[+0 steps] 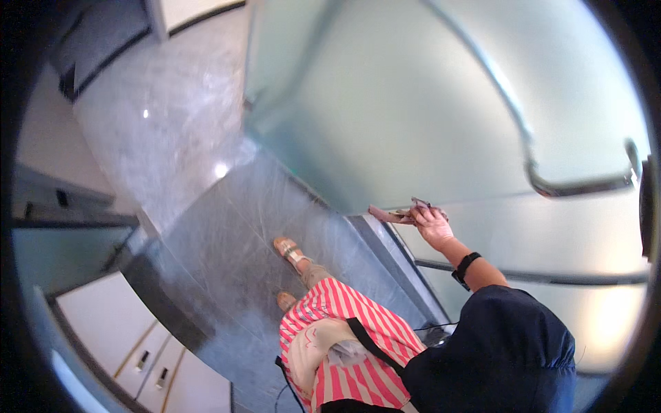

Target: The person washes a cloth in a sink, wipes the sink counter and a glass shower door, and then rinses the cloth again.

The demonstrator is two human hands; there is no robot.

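Note:
My right hand (431, 225) grips a crumpled mauve cloth (392, 214) against the edge of a frosted glass door (382, 103). One end of the cloth sticks out to the left of my fingers along the glass's lower edge. A long metal bar handle (578, 187) curves across the glass above and to the right of my hand. My left hand is out of view.
Frosted glass panels (480, 232) with a dark rail (537, 277) stand at the right. A raised sill (392, 263) runs beneath. Grey tiled floor (227, 237) lies before my sandalled feet (287, 249). White cabinets (111, 320) stand at the lower left.

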